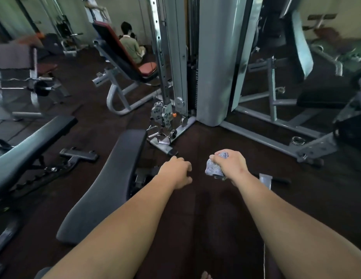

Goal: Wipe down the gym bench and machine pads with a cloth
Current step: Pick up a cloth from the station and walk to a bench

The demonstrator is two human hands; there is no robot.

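Bare forearms (pixel 123 228): right hand (pixel 231 164) fingers clench crumpled speckled cloth (pixel 214 169); left hand (pixel 176 172) fingers curl loosely, empty.

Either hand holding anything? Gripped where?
Right hand grips the cloth, bunched in its fist around the middle, with cloth sticking out either side. Left hand holds nothing.

Dim gym, soft motion blur, wide-angle edge warp, greenish cast

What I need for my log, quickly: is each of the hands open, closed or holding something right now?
Left hand: open, fingers loosely curled, holding nothing.
Right hand: closed around the cloth.
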